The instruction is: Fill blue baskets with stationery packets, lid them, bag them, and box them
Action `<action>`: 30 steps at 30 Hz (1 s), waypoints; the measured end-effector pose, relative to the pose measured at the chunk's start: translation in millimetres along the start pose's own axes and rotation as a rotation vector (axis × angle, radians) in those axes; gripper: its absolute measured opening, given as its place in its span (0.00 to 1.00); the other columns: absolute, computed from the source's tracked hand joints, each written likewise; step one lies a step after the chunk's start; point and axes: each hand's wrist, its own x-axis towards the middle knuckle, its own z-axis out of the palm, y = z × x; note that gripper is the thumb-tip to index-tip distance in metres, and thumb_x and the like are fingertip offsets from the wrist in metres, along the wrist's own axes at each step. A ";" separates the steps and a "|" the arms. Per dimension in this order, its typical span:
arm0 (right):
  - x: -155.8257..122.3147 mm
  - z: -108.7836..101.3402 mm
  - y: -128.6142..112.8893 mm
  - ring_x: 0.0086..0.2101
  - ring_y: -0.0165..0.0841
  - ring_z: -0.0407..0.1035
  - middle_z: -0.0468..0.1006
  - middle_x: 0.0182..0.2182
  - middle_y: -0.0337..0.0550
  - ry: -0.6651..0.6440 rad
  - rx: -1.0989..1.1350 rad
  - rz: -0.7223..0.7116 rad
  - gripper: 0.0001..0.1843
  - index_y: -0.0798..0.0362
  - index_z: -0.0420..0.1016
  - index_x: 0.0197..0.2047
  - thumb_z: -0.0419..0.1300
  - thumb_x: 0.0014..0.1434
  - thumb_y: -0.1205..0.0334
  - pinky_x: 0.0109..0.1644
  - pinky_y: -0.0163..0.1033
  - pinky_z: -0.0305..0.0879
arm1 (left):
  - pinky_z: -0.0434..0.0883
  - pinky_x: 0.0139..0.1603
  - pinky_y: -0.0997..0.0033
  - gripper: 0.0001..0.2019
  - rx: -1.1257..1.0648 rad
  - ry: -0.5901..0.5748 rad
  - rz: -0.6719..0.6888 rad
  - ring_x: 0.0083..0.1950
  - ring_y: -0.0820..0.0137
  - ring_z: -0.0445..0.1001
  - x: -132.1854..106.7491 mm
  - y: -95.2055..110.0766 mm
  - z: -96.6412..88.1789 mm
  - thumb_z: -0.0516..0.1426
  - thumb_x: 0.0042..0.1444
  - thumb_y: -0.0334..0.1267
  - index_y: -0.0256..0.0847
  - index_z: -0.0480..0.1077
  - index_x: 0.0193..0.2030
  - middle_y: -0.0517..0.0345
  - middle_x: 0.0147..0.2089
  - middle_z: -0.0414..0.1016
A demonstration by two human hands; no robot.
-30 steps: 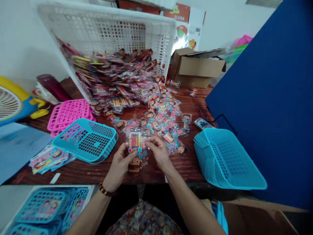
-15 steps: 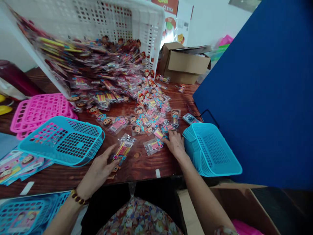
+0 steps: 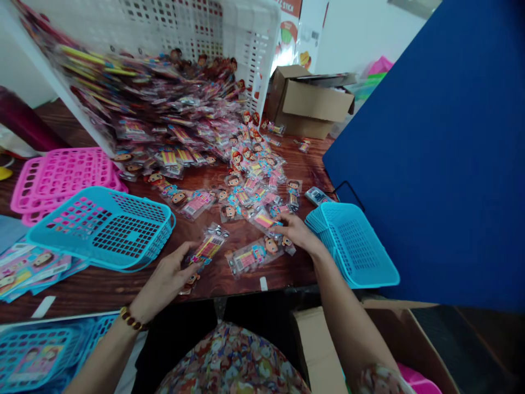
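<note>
A tipped white crate [image 3: 229, 33] spills a heap of small clear-wrapped cartoon-figure packets [image 3: 197, 137] over the brown wooden table [image 3: 123, 295]. My left hand [image 3: 166, 279] rests near the front edge, fingers curled on a short stack of packets [image 3: 205, 251]. My right hand [image 3: 297, 232] lies flat over loose packets [image 3: 258, 254] at the heap's near right edge, fingers stretched out and touching them. It sits just left of a stack of blue baskets [image 3: 353, 246].
An upturned blue basket [image 3: 106, 227] and pink baskets [image 3: 61, 175] lie at the left, with printed cards [image 3: 28, 268] beneath. A cardboard box [image 3: 311, 101] stands at the back. A blue panel [image 3: 443, 148] walls the right. More blue baskets [image 3: 36, 350] sit lower left.
My hands, together on one stack a second ago, have parted. The left stays with the stack by the table edge. The right reached to the loose packets beside the blue baskets and drew some nearer.
</note>
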 end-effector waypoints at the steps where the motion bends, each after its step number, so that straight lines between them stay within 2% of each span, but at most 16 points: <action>1: 2.7 1.0 0.8 0.22 0.27 0.60 0.68 0.21 0.31 0.019 -0.007 0.028 0.14 0.52 0.71 0.28 0.67 0.42 0.53 0.26 0.33 0.55 | 0.72 0.39 0.70 0.19 0.006 -0.002 0.009 0.41 0.62 0.76 0.2 -1.1 -0.2 0.63 0.49 0.47 0.45 0.73 0.49 0.58 0.40 0.79; 4: 4.8 5.4 2.9 0.21 0.26 0.59 0.67 0.20 0.29 0.070 0.099 0.069 0.16 0.52 0.69 0.27 0.68 0.39 0.53 0.26 0.33 0.55 | 0.71 0.44 0.69 0.20 0.017 -0.008 0.040 0.45 0.62 0.76 0.7 -5.4 -2.1 0.62 0.51 0.47 0.45 0.72 0.50 0.58 0.44 0.79; 6: -0.3 7.6 0.3 0.23 0.27 0.61 0.69 0.22 0.30 0.046 0.195 0.034 0.18 0.51 0.67 0.27 0.69 0.37 0.53 0.28 0.33 0.57 | 0.70 0.47 0.68 0.20 0.023 -0.004 0.052 0.47 0.61 0.75 0.8 -8.5 -5.0 0.62 0.52 0.48 0.45 0.71 0.50 0.57 0.47 0.78; 9: -14.1 10.4 -10.3 0.26 0.28 0.64 0.70 0.24 0.31 -0.140 0.170 -0.007 0.17 0.51 0.67 0.28 0.69 0.39 0.54 0.30 0.33 0.59 | 0.69 0.50 0.67 0.20 0.021 0.010 0.054 0.49 0.60 0.74 1.0 -12.1 -10.2 0.61 0.52 0.49 0.43 0.70 0.50 0.55 0.48 0.77; 11: -22.6 14.6 -19.3 0.27 0.29 0.65 0.72 0.25 0.32 -0.325 -0.021 -0.034 0.14 0.51 0.69 0.31 0.68 0.44 0.56 0.33 0.34 0.60 | 0.68 0.52 0.65 0.21 -0.001 0.006 0.057 0.50 0.60 0.73 1.0 -13.0 -13.0 0.61 0.53 0.50 0.42 0.70 0.50 0.55 0.49 0.76; 13: -27.1 22.3 -27.9 0.33 0.33 0.69 0.76 0.31 0.35 -0.429 -0.344 -0.081 0.16 0.50 0.72 0.39 0.68 0.46 0.61 0.40 0.38 0.61 | 0.68 0.54 0.64 0.21 -0.009 0.001 0.060 0.51 0.60 0.73 0.6 -12.4 -14.6 0.60 0.53 0.50 0.42 0.69 0.51 0.54 0.49 0.76; 16: -26.0 37.7 -37.8 0.48 0.42 0.68 0.76 0.46 0.46 -0.430 -0.838 -0.175 0.29 0.48 0.70 0.53 0.71 0.46 0.63 0.52 0.47 0.58 | 0.68 0.54 0.64 0.21 0.063 -0.042 0.075 0.50 0.61 0.72 -0.3 -9.5 -14.9 0.58 0.55 0.50 0.42 0.68 0.52 0.56 0.49 0.75; 18: -22.8 45.8 -41.5 0.53 0.48 0.64 0.72 0.51 0.54 -0.435 -1.047 -0.242 0.29 0.52 0.71 0.52 0.72 0.47 0.58 0.53 0.50 0.57 | 0.68 0.53 0.65 0.21 0.131 -0.077 0.098 0.50 0.62 0.73 -0.6 -6.9 -14.5 0.57 0.57 0.50 0.42 0.67 0.54 0.57 0.50 0.75; 20: -20.3 49.0 -42.1 0.53 0.50 0.64 0.71 0.51 0.57 -0.468 -1.140 -0.297 0.24 0.54 0.74 0.46 0.71 0.48 0.53 0.52 0.50 0.58 | 0.68 0.51 0.66 0.20 0.176 -0.081 0.125 0.48 0.63 0.73 -0.3 -3.8 -14.2 0.55 0.57 0.49 0.43 0.66 0.54 0.57 0.49 0.76; 23: -19.7 44.6 -35.8 0.50 0.47 0.66 0.75 0.45 0.52 -0.502 -1.080 -0.282 0.16 0.54 0.75 0.41 0.68 0.52 0.55 0.53 0.49 0.57 | 0.69 0.49 0.67 0.20 0.250 -0.068 0.148 0.47 0.65 0.74 0.0 3.0 -13.9 0.54 0.57 0.46 0.42 0.66 0.54 0.57 0.48 0.76; 25: -20.4 39.1 -26.9 0.47 0.44 0.69 0.77 0.41 0.49 -0.395 -0.958 -0.181 0.13 0.54 0.74 0.41 0.66 0.53 0.58 0.54 0.48 0.57 | 0.69 0.48 0.67 0.19 0.306 -0.055 0.139 0.44 0.65 0.75 -0.2 8.4 -12.5 0.54 0.57 0.44 0.42 0.66 0.54 0.57 0.46 0.77; 28: -21.5 38.8 -11.9 0.41 0.40 0.71 0.79 0.40 0.45 -0.137 -0.555 -0.032 0.15 0.54 0.73 0.44 0.64 0.52 0.60 0.47 0.41 0.62 | 0.69 0.45 0.67 0.16 0.353 -0.002 0.095 0.41 0.66 0.75 0.2 14.9 -5.7 0.54 0.56 0.45 0.42 0.67 0.50 0.59 0.41 0.77; 30: -22.0 50.0 -5.3 0.37 0.36 0.71 0.79 0.38 0.42 -0.034 -0.190 -0.012 0.17 0.54 0.73 0.45 0.64 0.50 0.61 0.42 0.38 0.64 | 0.69 0.42 0.69 0.15 0.340 0.064 0.056 0.40 0.66 0.75 2.5 17.0 2.5 0.54 0.57 0.46 0.42 0.66 0.48 0.60 0.39 0.77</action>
